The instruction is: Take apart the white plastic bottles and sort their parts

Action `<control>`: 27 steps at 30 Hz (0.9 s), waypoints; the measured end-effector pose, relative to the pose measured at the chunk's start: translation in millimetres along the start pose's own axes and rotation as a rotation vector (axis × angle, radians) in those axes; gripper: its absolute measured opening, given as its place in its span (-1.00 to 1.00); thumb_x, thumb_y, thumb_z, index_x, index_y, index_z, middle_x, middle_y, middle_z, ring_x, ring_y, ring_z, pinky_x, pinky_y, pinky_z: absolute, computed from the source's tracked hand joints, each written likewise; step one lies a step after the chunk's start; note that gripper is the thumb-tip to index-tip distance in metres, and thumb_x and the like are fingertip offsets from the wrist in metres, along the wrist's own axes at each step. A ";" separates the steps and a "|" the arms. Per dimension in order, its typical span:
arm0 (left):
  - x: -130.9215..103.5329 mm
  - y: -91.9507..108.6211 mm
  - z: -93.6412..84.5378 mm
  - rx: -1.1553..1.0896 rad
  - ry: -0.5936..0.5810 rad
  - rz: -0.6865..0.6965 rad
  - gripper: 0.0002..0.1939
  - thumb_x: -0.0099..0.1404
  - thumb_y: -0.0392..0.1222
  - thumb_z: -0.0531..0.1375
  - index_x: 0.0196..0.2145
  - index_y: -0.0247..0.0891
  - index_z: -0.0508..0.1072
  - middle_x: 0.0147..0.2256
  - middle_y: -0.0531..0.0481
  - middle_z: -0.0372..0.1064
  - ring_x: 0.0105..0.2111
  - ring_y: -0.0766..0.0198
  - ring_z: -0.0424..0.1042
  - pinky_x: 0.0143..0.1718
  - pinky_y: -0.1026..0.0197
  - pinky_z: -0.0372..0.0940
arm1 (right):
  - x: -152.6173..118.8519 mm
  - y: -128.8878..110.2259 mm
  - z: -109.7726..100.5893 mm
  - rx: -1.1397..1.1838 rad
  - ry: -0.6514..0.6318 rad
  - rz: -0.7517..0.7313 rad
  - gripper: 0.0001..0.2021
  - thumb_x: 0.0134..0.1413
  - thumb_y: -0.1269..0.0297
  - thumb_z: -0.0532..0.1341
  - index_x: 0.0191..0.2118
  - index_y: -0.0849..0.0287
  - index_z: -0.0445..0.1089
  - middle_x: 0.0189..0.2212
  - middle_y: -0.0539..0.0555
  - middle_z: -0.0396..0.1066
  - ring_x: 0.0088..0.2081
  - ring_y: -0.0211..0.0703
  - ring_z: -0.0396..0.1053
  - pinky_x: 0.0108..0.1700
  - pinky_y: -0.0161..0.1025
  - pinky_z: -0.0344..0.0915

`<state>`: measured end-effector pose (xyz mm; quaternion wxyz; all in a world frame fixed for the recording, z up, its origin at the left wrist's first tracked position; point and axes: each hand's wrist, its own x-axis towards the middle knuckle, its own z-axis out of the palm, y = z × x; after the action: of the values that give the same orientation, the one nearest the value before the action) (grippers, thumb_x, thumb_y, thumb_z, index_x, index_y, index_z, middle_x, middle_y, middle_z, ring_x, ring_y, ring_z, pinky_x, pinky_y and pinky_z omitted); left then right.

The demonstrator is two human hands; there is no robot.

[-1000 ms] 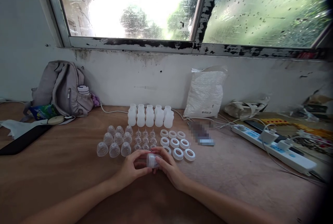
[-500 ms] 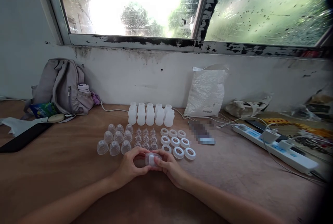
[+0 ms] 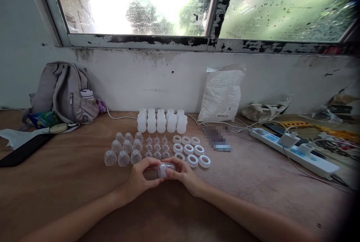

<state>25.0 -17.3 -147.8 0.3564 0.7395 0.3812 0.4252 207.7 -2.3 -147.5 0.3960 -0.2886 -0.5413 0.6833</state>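
Transparent cap [image 3: 162,171]: gripped between left hand [image 3: 143,174] and right hand [image 3: 184,177]; clear teats [image 3: 156,147] just beyond; brown tabletop [image 3: 70,182] stretching either side; white wall [image 3: 126,81], window [image 3: 152,17] farther behind.

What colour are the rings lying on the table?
The rings are white; the head view, the only one, shows it best.

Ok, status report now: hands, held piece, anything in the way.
Left hand and right hand both gripping. Clear plastic piece held between them. Nothing visibly blocking; white rings just beyond right hand.
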 end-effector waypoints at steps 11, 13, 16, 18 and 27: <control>5.4 -7.0 -0.4 -0.080 -0.080 -0.213 -0.75 0.21 -0.10 0.02 -0.40 -0.31 0.39 -0.51 0.05 0.32 -0.47 0.34 0.29 -0.43 0.32 0.20 | 2.9 5.8 2.5 -0.398 0.072 -0.157 -0.58 -0.15 0.26 0.27 -0.08 0.10 0.26 -0.15 0.07 0.25 -0.13 -0.14 0.25 -0.11 -0.20 0.24; 4.3 -5.1 -1.1 -0.064 -0.105 -0.195 -0.76 0.21 -0.11 0.04 -0.37 -0.31 0.41 -0.47 0.03 0.35 -0.45 0.33 0.31 -0.42 0.33 0.20 | 3.8 5.6 1.5 -0.382 0.064 -0.137 -0.57 -0.12 0.22 0.25 -0.06 0.11 0.24 -0.17 0.07 0.27 -0.19 -0.17 0.29 -0.15 -0.22 0.26; 2.0 1.4 -1.5 -0.024 -0.150 -0.138 -0.75 0.22 -0.13 0.02 -0.37 -0.30 0.43 -0.43 0.01 0.39 -0.41 0.33 0.33 -0.39 0.33 0.21 | 4.8 4.4 -0.8 -0.357 0.037 -0.050 -0.59 -0.11 0.16 0.24 -0.09 0.16 0.27 -0.30 0.05 0.34 -0.35 -0.22 0.34 -0.24 -0.22 0.29; 1.4 5.8 -1.8 -0.022 -0.176 -0.112 -0.74 0.23 -0.13 0.01 -0.37 -0.30 0.43 -0.42 0.01 0.40 -0.42 0.34 0.33 -0.38 0.34 0.21 | 5.1 3.3 -1.9 -0.319 0.025 0.002 -0.61 -0.12 0.15 0.25 -0.13 0.19 0.31 -0.38 0.03 0.37 -0.40 -0.23 0.34 -0.25 -0.22 0.29; 1.7 8.2 -2.7 -0.009 -0.186 -0.105 -0.77 0.22 -0.16 0.02 -0.38 -0.31 0.42 -0.46 0.04 0.38 -0.47 0.39 0.30 -0.44 0.38 0.20 | 5.7 0.4 -1.5 -0.060 0.011 0.114 -0.58 -0.25 0.20 0.32 -0.18 0.24 0.38 -0.37 0.06 0.42 -0.35 -0.16 0.38 -0.22 -0.15 0.30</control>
<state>25.3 -19.0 -139.1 0.4152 0.7534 0.3827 0.3369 205.8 3.3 -148.1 0.3505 -0.3347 -0.5420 0.6866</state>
